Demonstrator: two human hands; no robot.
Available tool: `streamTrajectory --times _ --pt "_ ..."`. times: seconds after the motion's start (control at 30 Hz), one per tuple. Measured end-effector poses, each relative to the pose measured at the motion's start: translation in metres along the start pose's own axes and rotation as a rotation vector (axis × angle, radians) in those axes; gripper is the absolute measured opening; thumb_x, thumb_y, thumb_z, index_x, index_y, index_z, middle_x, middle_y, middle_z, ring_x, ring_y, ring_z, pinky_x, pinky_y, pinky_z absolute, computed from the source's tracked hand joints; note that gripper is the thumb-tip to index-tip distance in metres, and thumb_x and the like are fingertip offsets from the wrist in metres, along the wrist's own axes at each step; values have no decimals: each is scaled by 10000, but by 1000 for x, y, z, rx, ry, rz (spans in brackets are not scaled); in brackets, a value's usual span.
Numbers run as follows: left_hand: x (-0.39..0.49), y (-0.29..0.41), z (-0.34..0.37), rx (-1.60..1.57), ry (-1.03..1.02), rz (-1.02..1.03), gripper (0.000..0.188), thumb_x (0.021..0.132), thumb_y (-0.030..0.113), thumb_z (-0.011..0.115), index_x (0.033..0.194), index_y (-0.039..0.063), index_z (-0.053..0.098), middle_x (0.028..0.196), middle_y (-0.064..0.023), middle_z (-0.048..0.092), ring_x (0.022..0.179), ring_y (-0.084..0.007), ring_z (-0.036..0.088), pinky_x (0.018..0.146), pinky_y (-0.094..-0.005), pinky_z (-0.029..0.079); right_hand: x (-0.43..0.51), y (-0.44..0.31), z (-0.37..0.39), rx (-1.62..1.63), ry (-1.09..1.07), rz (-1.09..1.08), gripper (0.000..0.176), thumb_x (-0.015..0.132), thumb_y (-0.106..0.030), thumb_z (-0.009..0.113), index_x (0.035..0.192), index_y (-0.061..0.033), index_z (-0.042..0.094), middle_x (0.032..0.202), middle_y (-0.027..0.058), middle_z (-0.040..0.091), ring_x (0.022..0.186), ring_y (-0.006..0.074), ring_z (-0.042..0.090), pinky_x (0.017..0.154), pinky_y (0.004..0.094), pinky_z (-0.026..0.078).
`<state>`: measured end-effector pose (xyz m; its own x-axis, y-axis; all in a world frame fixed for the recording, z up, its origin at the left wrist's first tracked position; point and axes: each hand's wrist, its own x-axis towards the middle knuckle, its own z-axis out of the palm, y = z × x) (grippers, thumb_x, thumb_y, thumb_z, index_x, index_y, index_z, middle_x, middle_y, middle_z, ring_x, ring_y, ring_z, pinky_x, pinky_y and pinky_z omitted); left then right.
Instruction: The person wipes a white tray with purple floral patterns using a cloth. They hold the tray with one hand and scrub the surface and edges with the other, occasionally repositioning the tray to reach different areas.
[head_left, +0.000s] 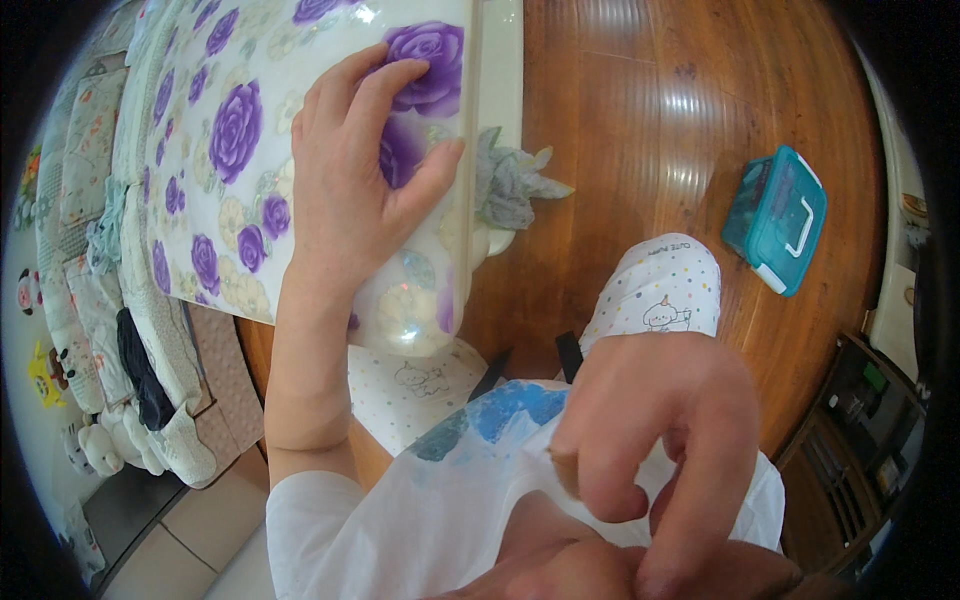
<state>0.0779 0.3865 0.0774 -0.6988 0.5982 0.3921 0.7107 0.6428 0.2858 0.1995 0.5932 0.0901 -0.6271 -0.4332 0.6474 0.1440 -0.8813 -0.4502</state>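
Note:
My left hand (360, 142) rests with fingers apart on a table cover (277, 285) printed with purple roses, near the table's edge. Nothing shows between its thumb and fingers. Close to the camera, my right hand (667, 420) is raised in front of my chest with its fingers curled down. A small brownish thing (564, 471) shows at its fingers; I cannot tell what it is or whether the hand grips it. Beside the table's edge, near my left thumb, is a crumpled grey-green cloth or bag (511, 184).
A teal plastic box (780, 217) with a white handle stands on the wooden floor (622, 150). My legs are in white dotted trousers (652, 285). A sofa (161, 330) with cushions and plush toys (112, 446) lies at the left, a dark wooden shelf (832, 442) at the lower right.

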Motion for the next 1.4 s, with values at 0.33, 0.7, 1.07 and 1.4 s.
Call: streamTrajectory --times 0.33,0.7,1.07,1.4 --pt "3 1 6 -10 27 -2 512 746 257 748 1212 84 620 1300 -159 561 1211 -335 523 998 -450 388 -10 4 -17 -134 202 -10 85 917 -47 652 971 0 699 911 92 579 733 218 600 596 290 505" --pt "-4 0 -5 -121 115 -18 489 771 149 758 1231 70 611 1328 -184 551 1217 -365 527 1025 -447 413 10 56 -17 -1137 547 -123 251 837 -20 688 1083 21 652 1104 146 650 1116 313 599 959 384 463" --pt "-93 -24 -88 -73 186 -167 495 720 243 819 1161 91 656 1334 -175 551 1218 -374 523 1015 -481 389 26 80 -31 -1469 569 -184 291 769 -55 719 1056 -25 683 1180 151 641 1268 382 511 1082 493 383" --pt "-145 -61 -70 -80 319 -216 438 764 380 772 1046 54 695 1194 -133 655 1121 -319 622 894 -435 464 54 92 -29 -1945 355 357 473 722 -296 618 1108 -49 731 1375 191 567 1361 404 368 1141 501 242"
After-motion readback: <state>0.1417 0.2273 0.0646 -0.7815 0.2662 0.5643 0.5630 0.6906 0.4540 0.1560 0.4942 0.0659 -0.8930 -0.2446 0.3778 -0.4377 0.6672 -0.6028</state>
